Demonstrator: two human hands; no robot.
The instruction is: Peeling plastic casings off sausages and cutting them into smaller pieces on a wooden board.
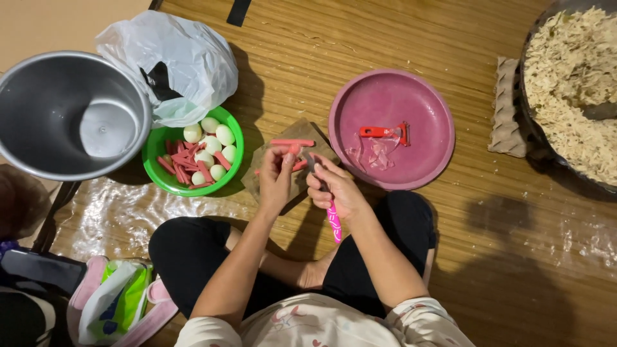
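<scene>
My left hand (276,178) presses a pink sausage piece (299,165) onto a small brown cutting board (302,132) on the floor. A longer sausage strip (292,142) lies on the board just above my fingers. My right hand (339,191) grips a knife with a pink handle (333,222), its blade laid against the sausage by my left fingers. A green bowl (159,149) to the left holds cut sausage strips (182,160) and several peeled white eggs (216,138).
A purple plate (427,109) with a red peeler (385,132) and clear wrappers sits right of the board. A large metal pot (38,96) and a white plastic bag (173,58) are at the left, a pan of noodles (572,83) at the far right. My crossed legs are below.
</scene>
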